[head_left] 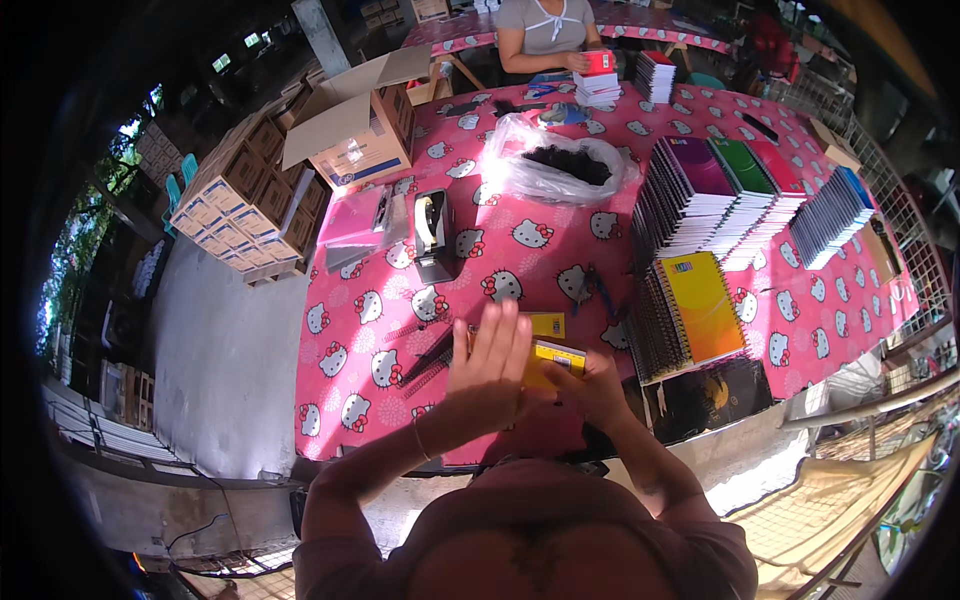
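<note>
My left hand (487,362) lies flat with its fingers stretched out, at the left side of a small yellow notebook (556,354). My right hand (598,388) grips that notebook from its right, thumb on top. Just beyond it another yellow notebook or cover (545,324) lies on the table, partly hidden by my left hand. Loose black binding coils (430,366) lie to the left of my left hand. To the right of my right hand stands a stack of yellow-orange spiral notebooks (692,310).
A pink patterned cloth covers the table (520,258). A black tape dispenser (434,238), a plastic bag of black coils (565,165) and an open carton (362,140) stand beyond my hands. Tall notebook stacks (690,200) are at right. Across the table, a person (546,35) handles red notebooks.
</note>
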